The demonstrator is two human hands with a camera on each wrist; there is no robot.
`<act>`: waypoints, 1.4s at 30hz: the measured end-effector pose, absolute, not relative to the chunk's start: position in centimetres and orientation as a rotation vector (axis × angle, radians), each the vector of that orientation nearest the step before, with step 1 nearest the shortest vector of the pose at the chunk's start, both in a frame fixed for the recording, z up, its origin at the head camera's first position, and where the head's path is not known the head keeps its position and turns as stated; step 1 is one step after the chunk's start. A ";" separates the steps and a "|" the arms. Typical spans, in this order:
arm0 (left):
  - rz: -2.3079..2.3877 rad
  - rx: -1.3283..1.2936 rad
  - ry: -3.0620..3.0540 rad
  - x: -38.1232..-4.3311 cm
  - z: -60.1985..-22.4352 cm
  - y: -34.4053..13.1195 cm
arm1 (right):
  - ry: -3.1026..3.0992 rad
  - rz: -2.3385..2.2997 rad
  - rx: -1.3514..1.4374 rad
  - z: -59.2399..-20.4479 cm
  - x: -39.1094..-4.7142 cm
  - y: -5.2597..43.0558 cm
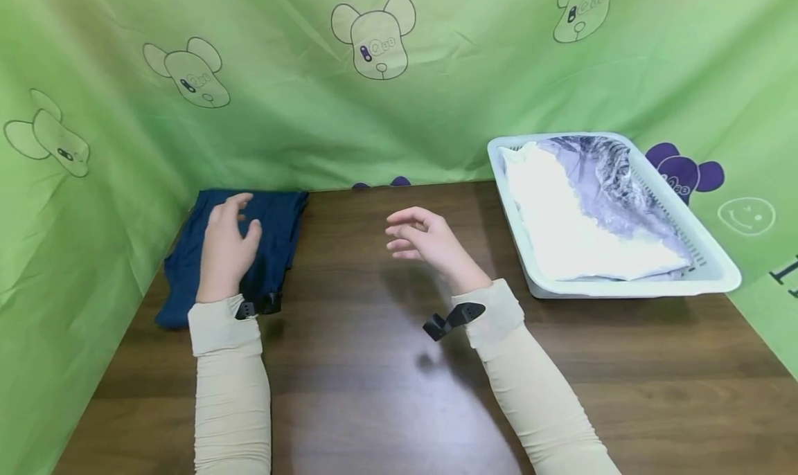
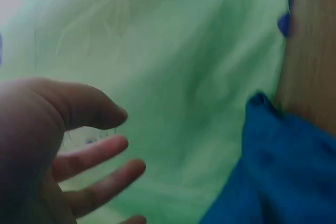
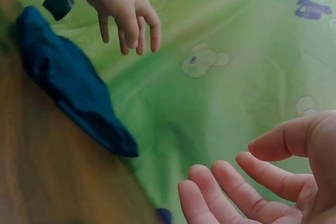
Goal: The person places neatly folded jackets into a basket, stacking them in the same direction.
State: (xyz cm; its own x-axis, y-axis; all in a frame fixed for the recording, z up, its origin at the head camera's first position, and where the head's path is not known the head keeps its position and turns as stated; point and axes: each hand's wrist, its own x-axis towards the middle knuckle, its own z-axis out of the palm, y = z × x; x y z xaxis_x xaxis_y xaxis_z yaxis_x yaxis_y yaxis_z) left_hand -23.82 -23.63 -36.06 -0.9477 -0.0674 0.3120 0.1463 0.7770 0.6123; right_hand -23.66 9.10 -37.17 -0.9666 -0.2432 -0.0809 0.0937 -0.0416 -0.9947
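From my end: dark-blue cloth (image 1: pixel 274 219) is folded approx. flat on the far L of the desk (image 1: pixel 349 309), up against the green backdrop (image 1: pixel 280 115). L hand (image 1: pixel 227 246) hangs above it, thumb well apart from the fingers, nothing held; L wrist view shows air betw. fingertips and fabric. R hand (image 1: pixel 430 238) is over mid-desk, fingers loosely bent, palm empty, well clear of the cloth.

Handling, my est.: light, soft, floppy; no fragility worries, prob. not slippery, but the layers could slide or unfold if I catch only the top one. Best hold IMO: thumb under, fingers over, all layers pinched at the R edge, w/ the other hand on the L edge so it doesn't sag. Basket (image 1: pixel 630 289) w/ bagged bundle (image 1: pixel 561 219) sits far R, well apart.
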 end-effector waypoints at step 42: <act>-1.205 0.256 -3.178 -24.9 -40.5 -28.8 | 1.922 -1.893 -0.016 -41.4 -24.8 8.4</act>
